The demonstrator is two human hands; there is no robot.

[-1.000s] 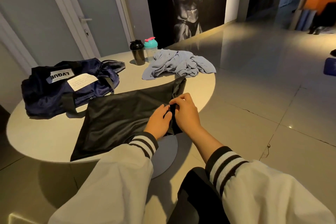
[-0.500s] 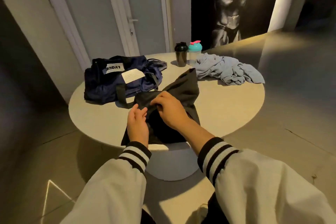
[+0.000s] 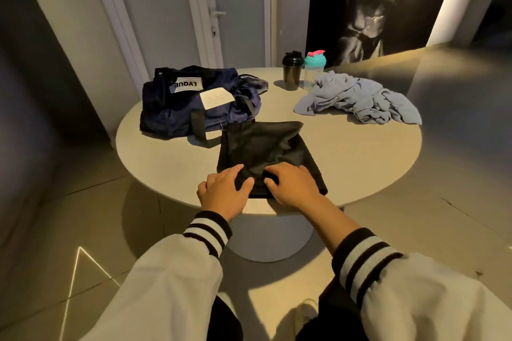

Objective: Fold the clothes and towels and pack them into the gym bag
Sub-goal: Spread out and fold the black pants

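A black garment [image 3: 263, 147] lies folded into a rough square on the near part of the round white table [image 3: 360, 152]. My left hand [image 3: 224, 191] and my right hand [image 3: 293, 185] lie palm down side by side on its near edge, fingers and thumbs spread on top of the fabric, pressing it flat. The navy gym bag [image 3: 177, 108], with a white label and a paper card on top, sits at the table's left, one black strap reaching the garment. A crumpled light-blue towel [image 3: 360, 99] lies at the back right.
A black shaker bottle [image 3: 291, 72] and a teal one with a pink cap [image 3: 314, 69] stand together at the table's far edge, next to the towel. Grey doors and a dark wall poster are behind. Tiled floor surrounds the pedestal table.
The black garment has been folded over from a wide spread into a compact square. Both hands went from pinching its edge to pressing on it. The camera swung right and back.
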